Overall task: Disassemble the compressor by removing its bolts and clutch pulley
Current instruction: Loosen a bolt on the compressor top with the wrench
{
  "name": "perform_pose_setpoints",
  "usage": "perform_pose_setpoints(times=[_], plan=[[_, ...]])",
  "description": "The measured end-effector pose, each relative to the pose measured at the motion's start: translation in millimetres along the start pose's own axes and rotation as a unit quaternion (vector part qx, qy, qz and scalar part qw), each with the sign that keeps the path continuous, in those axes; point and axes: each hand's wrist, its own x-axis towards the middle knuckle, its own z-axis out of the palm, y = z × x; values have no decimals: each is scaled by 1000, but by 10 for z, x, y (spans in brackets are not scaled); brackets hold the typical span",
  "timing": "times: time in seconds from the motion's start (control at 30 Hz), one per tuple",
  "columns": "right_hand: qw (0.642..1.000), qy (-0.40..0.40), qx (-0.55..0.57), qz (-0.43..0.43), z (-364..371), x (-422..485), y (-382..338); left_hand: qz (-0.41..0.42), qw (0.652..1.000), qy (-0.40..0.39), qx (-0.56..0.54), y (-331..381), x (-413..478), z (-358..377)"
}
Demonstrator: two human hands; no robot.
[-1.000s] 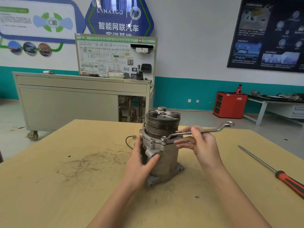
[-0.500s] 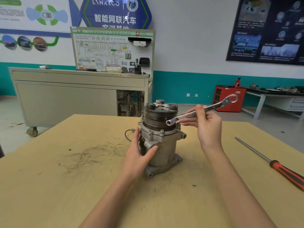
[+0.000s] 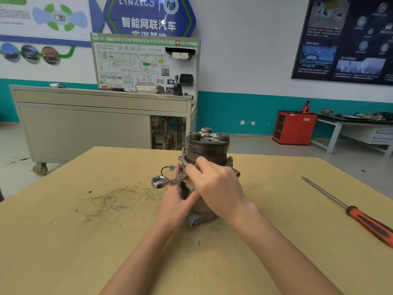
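Compressor (image 3: 204, 212) stands upright mid-worktop (image 3: 85, 241), nearer the far edge. My left grip (image 3: 177, 201) cups its housing, thumb across the front; my right grip (image 3: 214, 184) is wrapped round the wrench (image 3: 168, 181). It looks heavy, rigid, probably greasy, so I'd brace low on the housing, not the pulley (image 3: 207, 150).

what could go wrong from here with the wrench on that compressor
1. The wrench end at the compressor is hidden behind the right hand, so whether it is seated squarely cannot be seen; if it slips, knuckles may hit the housing.
2. The compressor stands upright, unclamped, steadied only by the left hand; a hard pull might tip it.
3. The left fingers sit right by the wrench shaft and could get pinched.
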Motion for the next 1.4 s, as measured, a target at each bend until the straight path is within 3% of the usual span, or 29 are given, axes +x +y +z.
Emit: perform_pose_setpoints(times=[0.2, 0.27, 0.3, 0.33, 0.4, 0.5, 0.57, 0.63, 0.7, 0.73, 0.9, 1.0, 1.07, 1.17, 1.4], plan=[[990, 70, 119, 25, 16, -178, 119, 8, 999, -14, -39, 11, -17, -12], [969, 93, 211, 84, 21, -300, 216, -4, 998, -12, -55, 10, -14, -15], [941, 103, 287, 146, 22, -353, 264, -6, 998, -11, -57, 13, -12, -14], [890, 109, 380, 228, 22, -390, 314, -8, 998, -12, -59, 15, -12, -11], [737, 106, 548, 381, 51, -423, 429, -12, 998, -15, -60, 23, -14, -7], [524, 87, 694, 485, 141, -359, 640, -10, 998, -16, -55, 24, -23, -9], [448, 83, 734, 504, 193, -291, 743, -11, 998, -16, -56, 28, -25, -10], [427, 76, 746, 505, 227, -272, 798, -10, 998, -15, -55, 30, -28, -8], [451, 77, 736, 500, 223, -288, 798, -10, 998, -14, -57, 22, -26, -9], [486, 83, 714, 497, 206, -287, 775, -10, 998, -14, -59, 19, -24, -10], [739, 158, 507, 414, 48, -137, 585, -7, 998, -15, -67, 48, -35, -11], [900, 173, 316, 244, -59, -57, 493, -7, 998, -11, -64, 60, -34, -11], [961, 156, 190, 126, -88, -33, 410, -6, 998, -9, -61, 61, -35, -9], [989, 128, 72, 23, -93, -22, 291, -4, 998, -10, -55, 57, -39, -7], [996, 84, -15, -4, 2, 50, 24, -2, 1000, -5, -29, 61, -30, -11]])
